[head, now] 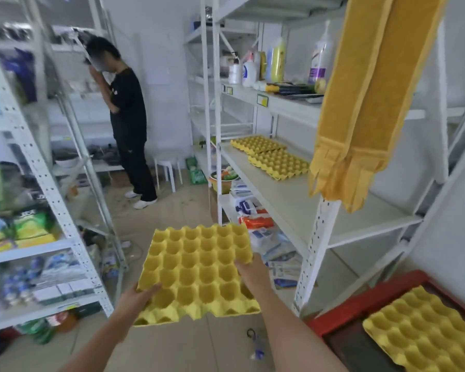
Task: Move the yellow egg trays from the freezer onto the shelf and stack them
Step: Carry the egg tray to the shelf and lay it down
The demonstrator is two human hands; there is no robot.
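I hold a yellow egg tray (199,269) flat in front of me, above the floor. My left hand (138,296) grips its near left corner and my right hand (253,272) grips its right edge. Two more yellow egg trays (277,159) lie on the white shelf (287,200) to the right, the nearer one partly overlapping the farther one. Another yellow egg tray (424,328) rests on the red-rimmed freezer (360,304) at the bottom right.
A yellow towel (365,103) hangs over the shelf's right part. Bottles (263,65) stand on the upper shelf. A person in black (129,122) stands in the aisle by a white stool (167,167). A stocked rack (38,237) lines the left. Packets lie under the shelf.
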